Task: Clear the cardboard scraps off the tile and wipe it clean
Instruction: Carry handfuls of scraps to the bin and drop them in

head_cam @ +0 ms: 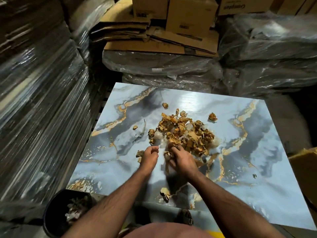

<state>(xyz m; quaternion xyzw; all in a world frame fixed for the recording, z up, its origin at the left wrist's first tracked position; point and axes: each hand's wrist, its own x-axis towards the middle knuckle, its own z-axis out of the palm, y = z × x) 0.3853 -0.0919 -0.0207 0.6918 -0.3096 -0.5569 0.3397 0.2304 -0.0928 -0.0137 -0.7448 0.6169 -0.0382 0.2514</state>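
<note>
Scraps of torn cardboard [183, 133] sit heaped near the middle of the glossy blue-and-gold tile [257, 152]. At the heap's near edge, the right hand [183, 162] curls its fingers into the pieces, gripping some. Just left of it, the left hand [149, 158] hangs loosely curled, holding nothing. Off the tile's near-left corner stands a dark bucket [51, 212] with scraps inside.
</note>
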